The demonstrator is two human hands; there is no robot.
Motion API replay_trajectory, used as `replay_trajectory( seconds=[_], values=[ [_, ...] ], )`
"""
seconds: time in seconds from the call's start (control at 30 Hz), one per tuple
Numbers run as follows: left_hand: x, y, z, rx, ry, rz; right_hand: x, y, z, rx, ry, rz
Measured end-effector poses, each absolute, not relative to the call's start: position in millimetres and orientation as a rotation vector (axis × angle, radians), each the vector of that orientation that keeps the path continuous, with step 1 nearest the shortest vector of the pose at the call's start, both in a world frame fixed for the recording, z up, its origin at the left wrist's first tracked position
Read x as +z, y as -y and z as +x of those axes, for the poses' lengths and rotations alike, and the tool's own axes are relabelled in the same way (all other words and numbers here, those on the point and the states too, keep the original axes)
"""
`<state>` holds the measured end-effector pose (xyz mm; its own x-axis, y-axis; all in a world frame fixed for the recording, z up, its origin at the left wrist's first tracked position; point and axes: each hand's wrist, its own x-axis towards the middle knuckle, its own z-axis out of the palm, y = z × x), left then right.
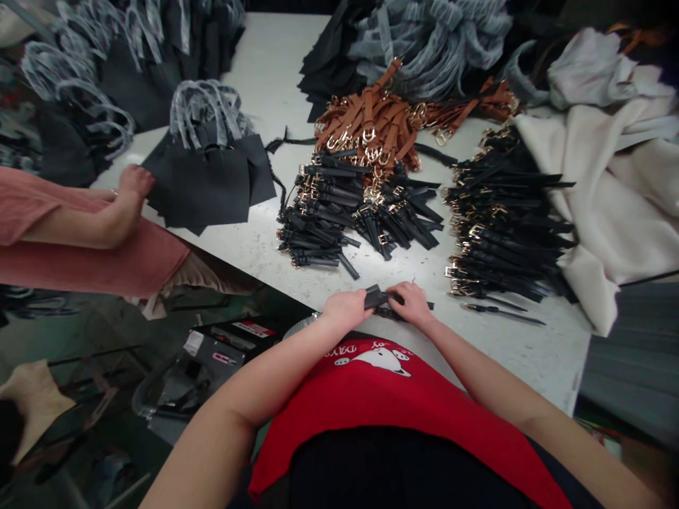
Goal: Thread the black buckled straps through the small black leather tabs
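Left hand [347,309] grips a black strap [374,297]; right hand [412,302] pinches it just beside. Strap sits at near edge of white table [477,360]. Beyond: black buckled straps [323,201], then brown buckled straps [366,116]. Co-worker's hand [136,182] at black panels [212,187], leftward.
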<state>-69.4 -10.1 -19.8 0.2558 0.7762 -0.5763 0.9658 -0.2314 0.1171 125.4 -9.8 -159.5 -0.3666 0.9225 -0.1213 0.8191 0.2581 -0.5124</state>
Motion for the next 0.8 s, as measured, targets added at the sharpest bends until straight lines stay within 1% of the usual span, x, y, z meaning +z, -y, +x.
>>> replay_trajectory(
  seconds=[0.1, 0.2, 0.43, 0.8],
  values=[
    [-17, 10, -65, -0.614, -1.593, 2.038, -161, 10, 132, 0.837, 2.346, -1.51],
    [-15, 11, -61, -0.661, -1.611, 2.017, -162, 10, 137, 0.873, 2.316, -1.509],
    [-16, 14, -51, -0.701, -1.67, 2.018, -165, 9, 145, 0.872, 2.36, -1.369],
    [-14, 19, -41, -0.703, -1.714, 1.995, -170, 9, 152, 0.854, 2.353, -1.288]
  ],
)
